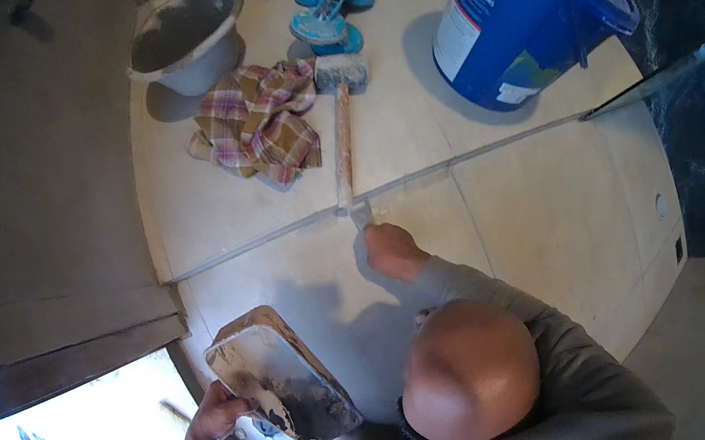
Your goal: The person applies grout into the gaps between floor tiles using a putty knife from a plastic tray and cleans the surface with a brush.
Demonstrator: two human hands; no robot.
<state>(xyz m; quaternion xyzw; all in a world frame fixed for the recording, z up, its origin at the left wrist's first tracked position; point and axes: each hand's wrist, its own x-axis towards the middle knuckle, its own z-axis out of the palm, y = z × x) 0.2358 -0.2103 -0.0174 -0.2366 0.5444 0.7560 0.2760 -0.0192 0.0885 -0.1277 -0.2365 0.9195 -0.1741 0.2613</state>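
My left hand [213,418] grips a shallow rectangular tray [319,356] by its edge, fingers wrapped round the side. Grey and whitish residue smears the tray's inside. Ahead of it, my right hand [395,250] is closed round a small putty knife [361,215], whose handle is hidden in the fist. The blade meets the joint [420,175] between large pale tiles. Just beyond the blade lies a mallet with a stained handle [344,147] and a grey, whitish block-shaped head [342,73].
A checked cloth [262,128] lies left of the mallet, near a grey tub [200,59]. Blue suction lifters [328,19] stand behind. A large blue lidded bucket [514,16] is at far right. A brown wall [41,197] borders the left; a glass panel edge [656,81] reaches in from the right.
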